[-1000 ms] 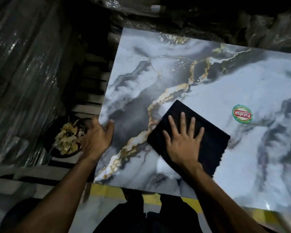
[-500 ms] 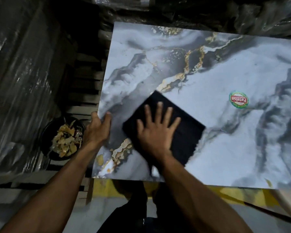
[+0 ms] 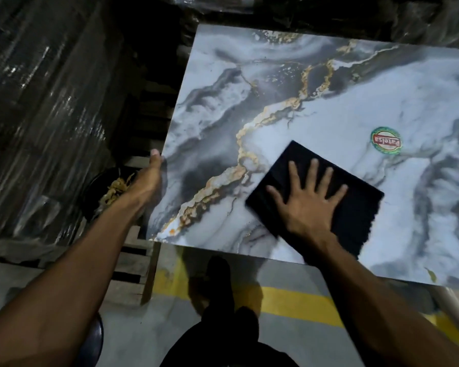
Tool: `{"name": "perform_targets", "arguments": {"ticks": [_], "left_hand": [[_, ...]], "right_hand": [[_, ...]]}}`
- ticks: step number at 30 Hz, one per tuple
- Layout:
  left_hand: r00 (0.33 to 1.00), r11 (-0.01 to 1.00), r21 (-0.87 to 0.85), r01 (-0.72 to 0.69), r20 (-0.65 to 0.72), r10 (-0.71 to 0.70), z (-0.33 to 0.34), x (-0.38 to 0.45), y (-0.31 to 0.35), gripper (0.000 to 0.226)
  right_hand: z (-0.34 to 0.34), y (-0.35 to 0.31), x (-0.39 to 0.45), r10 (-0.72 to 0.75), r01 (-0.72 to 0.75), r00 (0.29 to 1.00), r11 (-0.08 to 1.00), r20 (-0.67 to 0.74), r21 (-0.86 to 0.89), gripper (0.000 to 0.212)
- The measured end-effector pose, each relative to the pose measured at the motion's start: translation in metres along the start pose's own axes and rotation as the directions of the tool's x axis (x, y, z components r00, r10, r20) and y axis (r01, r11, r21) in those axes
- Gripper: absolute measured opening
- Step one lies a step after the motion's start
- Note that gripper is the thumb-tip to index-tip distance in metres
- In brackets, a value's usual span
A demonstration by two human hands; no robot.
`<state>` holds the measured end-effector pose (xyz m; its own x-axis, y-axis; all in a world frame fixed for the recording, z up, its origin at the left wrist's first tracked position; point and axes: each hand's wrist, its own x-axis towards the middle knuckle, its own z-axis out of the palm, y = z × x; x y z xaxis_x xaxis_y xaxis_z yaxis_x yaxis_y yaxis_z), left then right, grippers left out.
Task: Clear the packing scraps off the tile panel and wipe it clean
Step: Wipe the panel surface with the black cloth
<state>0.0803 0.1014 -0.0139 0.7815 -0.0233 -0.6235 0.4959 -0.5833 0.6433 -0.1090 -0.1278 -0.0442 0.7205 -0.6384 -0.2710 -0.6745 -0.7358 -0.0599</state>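
Your right hand (image 3: 309,205) flat, fingers spread, pressing black cloth (image 3: 355,207); unwiped tile panel (image 3: 316,83) ahead; left hand (image 3: 147,178) gripping panel's left edge.

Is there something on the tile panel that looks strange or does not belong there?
One thing: a round green and red sticker sits on the tile panel, just beyond the black cloth that the right hand presses flat. Its lettering appears upside down from here. No scraps, spills or cracks are visible.

Dim grey floor (image 3: 133,321), yellow stripe (image 3: 289,300)
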Motion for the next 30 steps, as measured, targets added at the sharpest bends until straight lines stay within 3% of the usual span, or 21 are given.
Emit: {"name": "perform_targets", "arguments": {"ticks": [3,7,9,11,12,13,15,17,18,21,24,26,27,29,30], "left_hand": [[1.0,0.998,0.054,0.015,0.016,-0.016,-0.007,0.005,-0.006,0.082],[0.997,0.998,-0.012,0.059,0.054,-0.058,-0.009,0.003,-0.012,0.106],[0.996,0.998,-0.031,0.058,0.069,-0.055,-0.013,0.001,-0.019,0.089],[0.996,0.999,-0.033,0.038,0.086,-0.035,-0.011,-0.002,-0.027,0.056],[0.997,0.999,-0.033,0.02,0.075,-0.017,-0.008,-0.003,-0.03,0.047],[0.999,1.0,-0.019,0.006,0.041,-0.005,-0.003,-0.005,-0.034,0.043],[0.998,1.0,-0.015,-0.011,-0.058,0.01,0.005,-0.013,-0.036,0.04],[0.99,1.0,-0.001,-0.016,-0.139,0.016,0.015,-0.018,-0.034,0.041],[0.984,0.999,0.018,-0.038,-0.171,0.04,0.018,-0.024,-0.031,0.042],[0.976,0.995,0.039,-0.094,-0.192,0.1,0.021,-0.035,-0.029,0.046],[0.984,0.997,-0.01,-0.076,-0.163,0.073,0.02,-0.026,-0.034,0.04],[0.988,0.998,-0.009,-0.063,-0.142,0.061,0.019,-0.025,-0.035,0.06],[0.989,0.998,-0.006,-0.056,-0.137,0.055,0.02,-0.024,-0.035,0.059],[0.989,0.999,0.001,-0.041,-0.139,0.041,0.017,-0.021,-0.037,0.039],[0.992,0.999,-0.014,-0.032,-0.124,0.03,0.017,-0.018,-0.039,0.044]], "right_hand": [[0.008,-0.079,-0.005,-0.28,0.279,0.96,0.96,0.0,-0.028,0.088],[0.03,-0.176,-0.057,-0.644,0.648,0.762,0.761,0.074,-0.046,0.069],[0.035,-0.182,-0.07,-0.74,0.743,0.668,0.668,0.08,-0.027,0.061],[0.04,-0.155,-0.073,-0.813,0.815,0.579,0.576,0.062,-0.058,0.056],[0.041,-0.133,-0.073,-0.818,0.818,0.575,0.572,0.035,-0.068,0.055],[0.042,-0.108,-0.071,-0.784,0.782,0.621,0.62,-0.012,-0.056,0.055],[0.043,-0.053,-0.067,-0.608,0.61,0.789,0.792,-0.086,-0.001,0.057],[0.04,0.005,-0.064,-0.335,0.339,0.936,0.941,-0.11,0.012,0.059],[0.037,0.034,-0.063,-0.182,0.187,0.973,0.982,-0.143,0.021,0.06],[0.024,0.117,-0.061,0.278,-0.262,0.951,0.957,-0.139,0.121,0.062],[0.019,0.167,-0.068,0.588,-0.559,0.806,0.794,-0.066,0.238,0.063],[0.026,0.162,-0.081,0.659,-0.608,0.746,0.731,-0.091,0.309,0.067],[0.03,0.146,-0.087,0.656,-0.594,0.744,0.735,-0.124,0.327,0.069],[0.039,0.093,-0.1,0.546,-0.492,0.823,0.823,-0.154,0.284,0.068],[0.042,0.062,-0.106,0.444,-0.403,0.88,0.885,-0.166,0.232,0.066]]}}
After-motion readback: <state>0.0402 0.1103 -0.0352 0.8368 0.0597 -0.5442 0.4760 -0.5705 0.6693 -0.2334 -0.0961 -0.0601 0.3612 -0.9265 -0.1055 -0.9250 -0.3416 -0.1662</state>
